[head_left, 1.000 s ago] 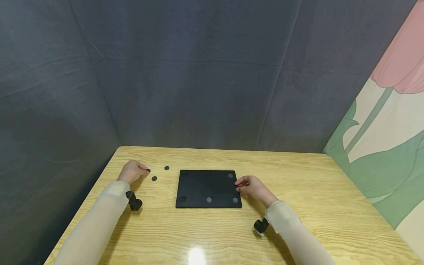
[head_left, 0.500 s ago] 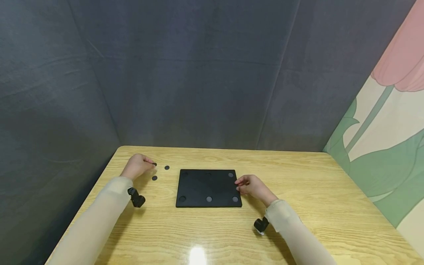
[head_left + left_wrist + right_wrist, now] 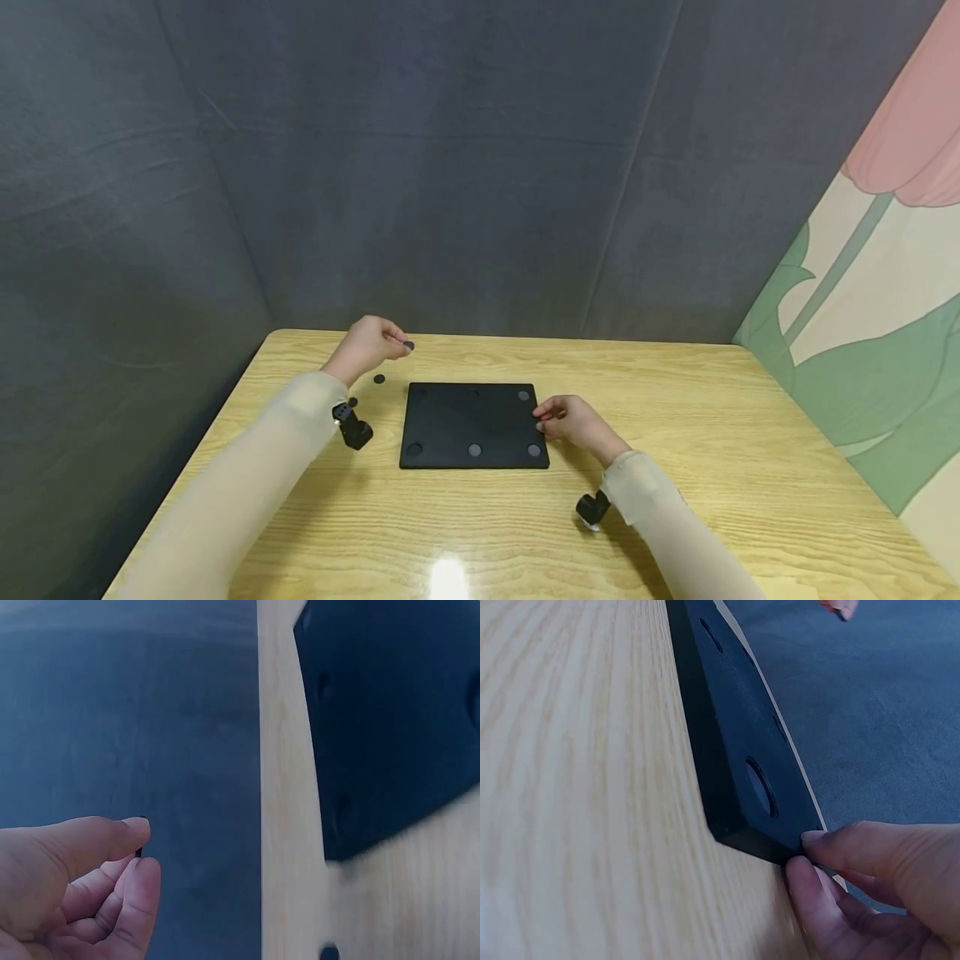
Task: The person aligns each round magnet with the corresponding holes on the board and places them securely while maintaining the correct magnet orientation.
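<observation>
My left hand (image 3: pixel 371 340) pinches a small black disc (image 3: pixel 408 345) between thumb and fingers, held up over the far edge of the table. In the left wrist view the disc (image 3: pixel 139 850) shows only as a thin dark edge between the fingertips. A flat black rectangular board (image 3: pixel 468 423) lies on the table, with several round recesses near its long sides. Three of these spots look lighter grey; the others are dark. My right hand (image 3: pixel 576 427) holds the board's right edge, thumb on the upper rim and fingers against the side.
On the wooden table (image 3: pixel 465 517), a loose black disc (image 3: pixel 379 379) lies left of the board. Another black disc (image 3: pixel 352 402) is partly covered by the left wrist camera (image 3: pixel 354 429). A dark grey curtain (image 3: pixel 450 167) hangs behind the table.
My left hand has lifted the disc and carried it right and away from me, from the table's left side to beyond the loose discs. My right hand stays at the board's edge.
</observation>
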`<state>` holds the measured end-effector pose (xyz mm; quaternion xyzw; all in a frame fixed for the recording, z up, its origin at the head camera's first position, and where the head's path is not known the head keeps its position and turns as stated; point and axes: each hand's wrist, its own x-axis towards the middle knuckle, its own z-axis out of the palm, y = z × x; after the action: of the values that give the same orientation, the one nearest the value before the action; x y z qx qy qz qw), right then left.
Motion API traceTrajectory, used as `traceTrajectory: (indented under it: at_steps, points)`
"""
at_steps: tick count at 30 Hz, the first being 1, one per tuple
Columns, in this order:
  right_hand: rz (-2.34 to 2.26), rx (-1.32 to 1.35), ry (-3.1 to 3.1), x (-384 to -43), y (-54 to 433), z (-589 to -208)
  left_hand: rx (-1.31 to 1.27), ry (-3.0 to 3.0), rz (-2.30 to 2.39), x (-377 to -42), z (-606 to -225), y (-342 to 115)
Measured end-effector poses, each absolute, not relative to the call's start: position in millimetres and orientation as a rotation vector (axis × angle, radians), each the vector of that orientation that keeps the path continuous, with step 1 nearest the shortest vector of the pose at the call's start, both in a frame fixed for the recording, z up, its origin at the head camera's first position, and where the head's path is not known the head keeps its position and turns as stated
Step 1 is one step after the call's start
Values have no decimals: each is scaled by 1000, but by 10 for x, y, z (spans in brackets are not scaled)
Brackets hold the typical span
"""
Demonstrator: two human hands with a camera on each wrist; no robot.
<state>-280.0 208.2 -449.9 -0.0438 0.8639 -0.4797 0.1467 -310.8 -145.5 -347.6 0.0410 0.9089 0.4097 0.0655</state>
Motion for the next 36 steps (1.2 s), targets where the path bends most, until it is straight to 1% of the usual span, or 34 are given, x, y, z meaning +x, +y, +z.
traceTrajectory:
  at_steps: [6,17,26,36]
  points:
    - [-1391,-137,2478,-2788,2092,-4495,183,2726,1262,-3128,-3456,-1129]
    - [-1389,-145,2480,-2791,2096,-4491,252,2724,1317,-3128,-3766,-730]
    - [-1400,-165,2480,-2790,2104,-4498,241,2706,1322,-3112,-3991,-534]
    - [-1414,-162,2471,-2782,2107,-4497,199,2708,1302,-3100,-4132,-459]
